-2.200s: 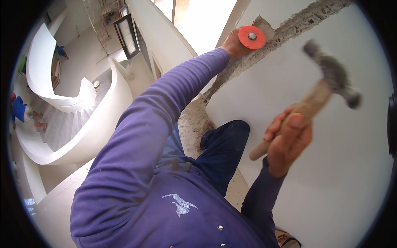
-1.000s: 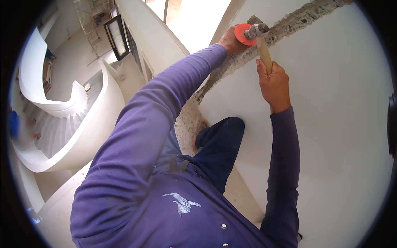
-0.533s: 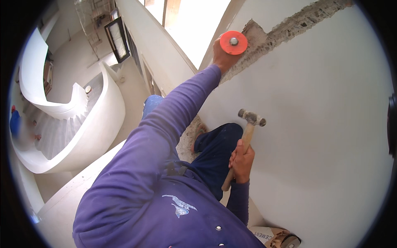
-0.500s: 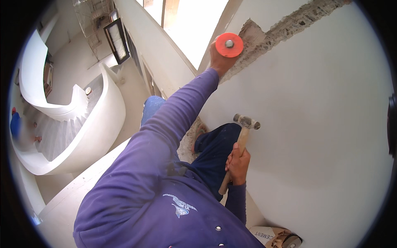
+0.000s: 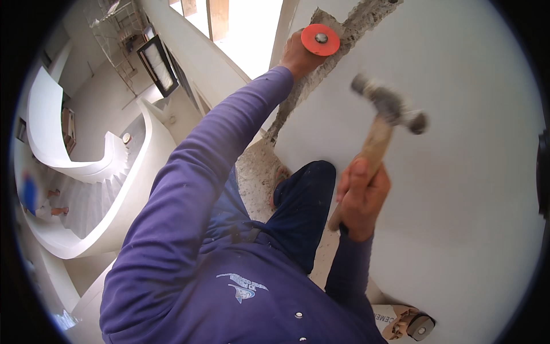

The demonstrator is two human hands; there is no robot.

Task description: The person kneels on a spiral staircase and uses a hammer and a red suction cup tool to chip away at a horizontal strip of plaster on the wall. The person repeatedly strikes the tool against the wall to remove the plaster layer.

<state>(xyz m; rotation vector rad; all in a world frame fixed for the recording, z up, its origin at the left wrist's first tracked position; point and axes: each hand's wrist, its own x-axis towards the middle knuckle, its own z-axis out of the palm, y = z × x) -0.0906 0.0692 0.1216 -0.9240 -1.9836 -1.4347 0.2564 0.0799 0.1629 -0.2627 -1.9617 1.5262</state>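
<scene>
Wall (image 5: pixel 458 183), chisel (image 5: pixel 321 39) in left hand (image 5: pixel 297 57), hammer (image 5: pixel 378 136) in right (image 5: pixel 365 198)

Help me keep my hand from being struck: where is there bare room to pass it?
The white wall is bare to the right of the hammer and right hand. Crowded: the rough groove by the left hand and red disc, and low down around the paper bag.

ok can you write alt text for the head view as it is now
A wooden-handled hammer, its head blurred, is held up in the fingers of the right hand; the left hand grips a tool with a round red guard at a rough groove in a white wall. At left, a blurred person is on a curved white staircase.
</scene>
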